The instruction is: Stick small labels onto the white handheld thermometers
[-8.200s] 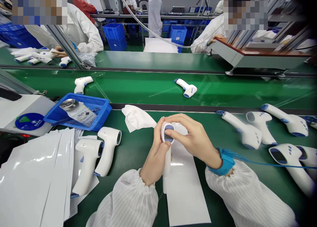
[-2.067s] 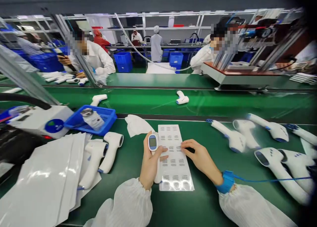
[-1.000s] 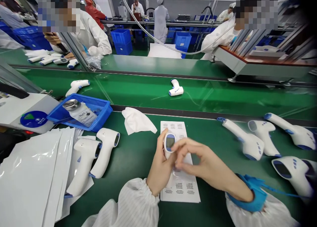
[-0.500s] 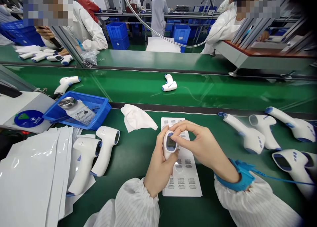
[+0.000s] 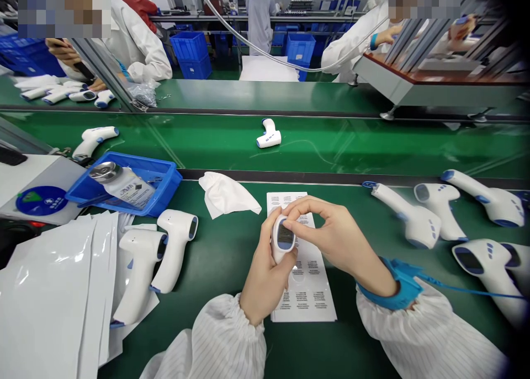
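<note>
My left hand (image 5: 265,274) is wrapped round a white infrared thermometer (image 5: 276,252), its dark screen facing up toward me. My right hand (image 5: 327,230) has thumb and fingertips closed at the top and right edge of that screen. A blue wrist strap (image 5: 387,291) with a cord circles my right wrist. Beneath both hands lies a sheet of printed labels (image 5: 308,307). Just beyond them is a crumpled white cloth (image 5: 227,194). How my left fingers close behind the thermometer is partly hidden.
Several thermometers (image 5: 439,208) lie at the right, and two more (image 5: 176,246) at the left by white plastic bags (image 5: 49,291). A blue tray (image 5: 165,194) holds a metal-topped bottle. The green conveyor belt (image 5: 199,142) crosses ahead, carrying thermometers. Co-workers sit beyond it.
The thermometers on the belt have shifted left. My hands keep nearly the same hold on the thermometer. The view has moved slightly. At the far right, a co-worker's hands have moved.
</note>
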A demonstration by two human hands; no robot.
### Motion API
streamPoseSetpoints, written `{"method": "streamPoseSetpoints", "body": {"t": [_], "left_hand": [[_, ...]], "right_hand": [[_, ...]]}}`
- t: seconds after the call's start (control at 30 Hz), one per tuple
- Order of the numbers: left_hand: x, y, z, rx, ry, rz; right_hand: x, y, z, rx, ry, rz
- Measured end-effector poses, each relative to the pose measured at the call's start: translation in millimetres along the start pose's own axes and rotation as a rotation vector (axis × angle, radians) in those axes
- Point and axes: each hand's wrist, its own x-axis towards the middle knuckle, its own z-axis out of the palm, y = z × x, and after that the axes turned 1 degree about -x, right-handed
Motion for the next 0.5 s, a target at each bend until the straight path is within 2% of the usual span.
{"method": "streamPoseSetpoints", "body": {"t": [0.1,0.27,0.5], "left_hand": [[-0.3,-1.0,-0.4,0.011,-0.007,-0.014],[0.1,-3.2,-2.2,0.027,-0.012,0.054],[-0.9,0.9,-1.1,-0.047,0.006,0.059]], "right_hand": [[-0.2,-0.3,0.0,-0.006,-0.001,0.000],[-0.4,0.3,0.4,-0.013,0.009,-0.007],[0.5,1.5,0.4,-0.017,0.009,-0.014]]}}
